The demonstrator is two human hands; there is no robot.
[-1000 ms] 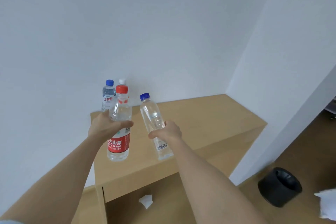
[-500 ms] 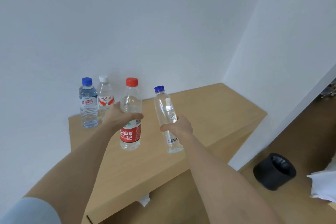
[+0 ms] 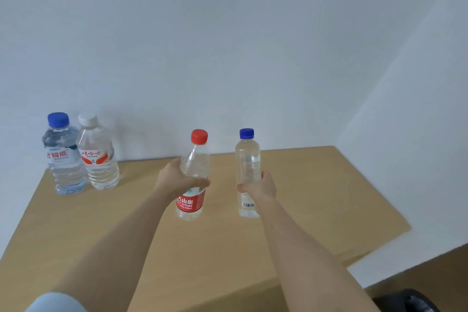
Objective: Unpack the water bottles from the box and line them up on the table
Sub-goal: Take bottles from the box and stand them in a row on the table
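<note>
Red-capped bottle [image 3: 195,163]: long axis near vertical, cap up, top leaning a little to the right. My left hand [image 3: 174,180] grips it round the middle, fingers curled across the front just above the red label. Its base is low over the table [image 3: 316,197], roughly mid-table; I can't tell if it touches the wood.

Slim blue-capped bottle [image 3: 247,159] is just to its right, with a clear gap between the two. It is upright, cap up, axis close to straight vertical. The right hand [image 3: 260,189] is wrapped round its lower half from the right side, with the barcode showing below the fingers. Whether its base touches is likewise unclear (it looks very close to the surface).

Both hands are clamped on their bottles, held apart at about the same height, forearms reaching in from the bottom edge.

Far left, near the back, two more bottles stand on the table: a blue-capped labelled bottle [image 3: 64,159] and a white-capped bottle [image 3: 97,157], upright, side by side and touching or nearly so. They are well apart from the held pair.

Behind everything is a plain white wall [image 3: 228,45]. A pale blue sleeve [image 3: 55,303] shows at bottom left, brown floor [image 3: 430,266] at bottom right, and a dark object [image 3: 407,301] at the corner (cut off, can't identify it).
</note>
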